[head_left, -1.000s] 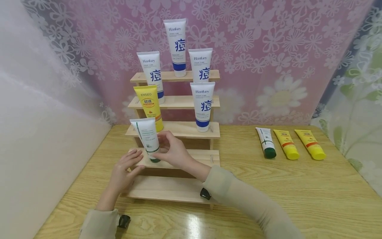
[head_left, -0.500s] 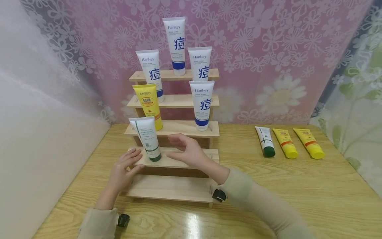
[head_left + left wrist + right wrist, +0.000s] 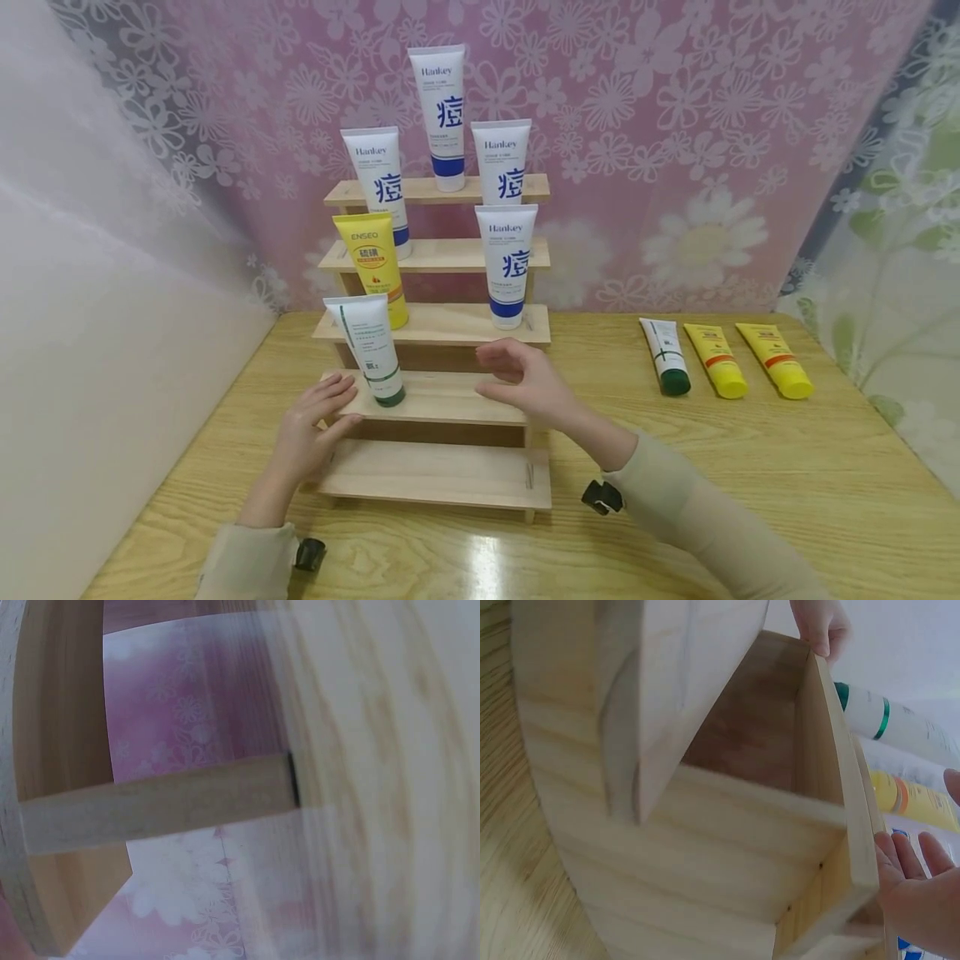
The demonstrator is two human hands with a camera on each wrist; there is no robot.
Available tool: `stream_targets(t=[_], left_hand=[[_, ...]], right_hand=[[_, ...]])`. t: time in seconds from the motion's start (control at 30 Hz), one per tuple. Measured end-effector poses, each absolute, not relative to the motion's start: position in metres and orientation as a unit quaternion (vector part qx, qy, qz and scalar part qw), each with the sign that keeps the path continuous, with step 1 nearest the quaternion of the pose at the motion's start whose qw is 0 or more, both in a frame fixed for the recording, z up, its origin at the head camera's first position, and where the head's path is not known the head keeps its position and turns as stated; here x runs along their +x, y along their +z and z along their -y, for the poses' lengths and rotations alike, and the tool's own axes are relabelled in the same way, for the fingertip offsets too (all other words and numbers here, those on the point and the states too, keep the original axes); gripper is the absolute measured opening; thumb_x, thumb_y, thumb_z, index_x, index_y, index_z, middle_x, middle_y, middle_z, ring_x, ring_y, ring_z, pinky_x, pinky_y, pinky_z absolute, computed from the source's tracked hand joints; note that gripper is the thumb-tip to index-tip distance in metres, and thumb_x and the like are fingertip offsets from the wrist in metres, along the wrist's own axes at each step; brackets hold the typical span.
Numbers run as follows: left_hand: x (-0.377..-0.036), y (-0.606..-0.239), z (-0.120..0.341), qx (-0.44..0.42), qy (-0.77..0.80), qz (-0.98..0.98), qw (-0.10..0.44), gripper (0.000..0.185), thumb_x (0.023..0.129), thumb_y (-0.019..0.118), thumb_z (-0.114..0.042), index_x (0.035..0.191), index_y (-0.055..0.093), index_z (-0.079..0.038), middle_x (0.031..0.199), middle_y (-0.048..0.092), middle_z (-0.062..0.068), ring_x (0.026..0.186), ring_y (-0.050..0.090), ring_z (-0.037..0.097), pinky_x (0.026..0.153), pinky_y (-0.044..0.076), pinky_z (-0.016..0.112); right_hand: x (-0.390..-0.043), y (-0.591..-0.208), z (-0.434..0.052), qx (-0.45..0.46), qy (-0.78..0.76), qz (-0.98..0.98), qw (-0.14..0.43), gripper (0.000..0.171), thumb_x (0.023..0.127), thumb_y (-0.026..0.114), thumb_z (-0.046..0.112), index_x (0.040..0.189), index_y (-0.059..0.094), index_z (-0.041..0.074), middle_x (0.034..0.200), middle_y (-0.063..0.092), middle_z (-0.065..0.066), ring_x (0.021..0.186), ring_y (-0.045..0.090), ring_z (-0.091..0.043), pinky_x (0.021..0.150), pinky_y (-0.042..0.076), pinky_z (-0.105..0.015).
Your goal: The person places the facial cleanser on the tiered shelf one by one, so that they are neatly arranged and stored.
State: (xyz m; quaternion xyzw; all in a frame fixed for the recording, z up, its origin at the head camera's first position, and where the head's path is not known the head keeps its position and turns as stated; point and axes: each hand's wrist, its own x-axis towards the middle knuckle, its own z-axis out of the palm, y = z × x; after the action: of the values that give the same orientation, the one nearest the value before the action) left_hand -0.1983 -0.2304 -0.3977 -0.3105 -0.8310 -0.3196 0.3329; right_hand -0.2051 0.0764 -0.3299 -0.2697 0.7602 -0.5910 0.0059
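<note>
A white tube with a green cap (image 3: 371, 354) stands upright, cap down, on the left part of a stepped wooden display rack (image 3: 465, 396), second step from the front. My left hand (image 3: 311, 421) rests at that step's left end, fingers on the wood beside the tube and thumb by the front edge. In the right wrist view, the left hand (image 3: 825, 622) touches the shelf edge. My right hand (image 3: 528, 383) hovers by the same step's right end, fingers loosely bent, holding nothing. A yellow tube (image 3: 375, 262) stands one step higher, partly behind the white one.
Several white tubes with blue bands (image 3: 506, 267) stand on the upper steps. On the table's right lie a white tube with a green cap (image 3: 666, 358) and two yellow tubes (image 3: 717, 360). A flowered pink backdrop (image 3: 637, 167) closes off the back.
My right hand has let go of the white green-capped tube and drawn off to the right. The tube stays standing on the step. My left hand has kept its place.
</note>
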Motion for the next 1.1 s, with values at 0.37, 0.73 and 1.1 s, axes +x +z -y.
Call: stream_targets(t=[0.37,0.73,1.1], left_hand=[[-0.199,-0.403,0.231,-0.311,-0.324,0.829,0.334,0.036,0.06,0.067,-0.015,0.091,0.059,0.001,0.101,0.052,0.013,0.099,0.041,0.028,0.088,0.028,0.034],[-0.199,-0.405,0.232,-0.312,-0.324,0.826,0.34,0.035,0.061,0.067,-0.016,0.091,0.059,0.0,0.101,0.052,0.012,0.098,0.041,0.029,0.088,0.028,0.034],[-0.201,-0.403,0.232,-0.31,-0.325,0.828,0.335,0.036,0.06,0.067,-0.014,0.092,0.059,0.0,0.103,0.051,0.012,0.1,0.04,0.028,0.089,0.028,0.033]], right_hand=[[-0.201,-0.33,-0.115,-0.254,-0.608,-0.752,-0.012,0.035,0.068,0.062,0.012,0.098,0.048,0.002,0.097,0.049,-0.009,0.092,0.045,-0.026,0.078,0.04,-0.033],[-0.202,-0.329,-0.147,-0.218,-0.599,-0.77,-0.033,0.039,0.069,0.061,0.014,0.101,0.046,-0.002,0.098,0.048,-0.014,0.089,0.047,-0.023,0.074,0.043,-0.025],[-0.213,-0.335,-0.191,-0.168,-0.545,-0.82,-0.054,0.04,0.07,0.059,0.025,0.104,0.045,0.006,0.1,0.047,-0.009,0.093,0.045,-0.02,0.072,0.044,-0.025]])
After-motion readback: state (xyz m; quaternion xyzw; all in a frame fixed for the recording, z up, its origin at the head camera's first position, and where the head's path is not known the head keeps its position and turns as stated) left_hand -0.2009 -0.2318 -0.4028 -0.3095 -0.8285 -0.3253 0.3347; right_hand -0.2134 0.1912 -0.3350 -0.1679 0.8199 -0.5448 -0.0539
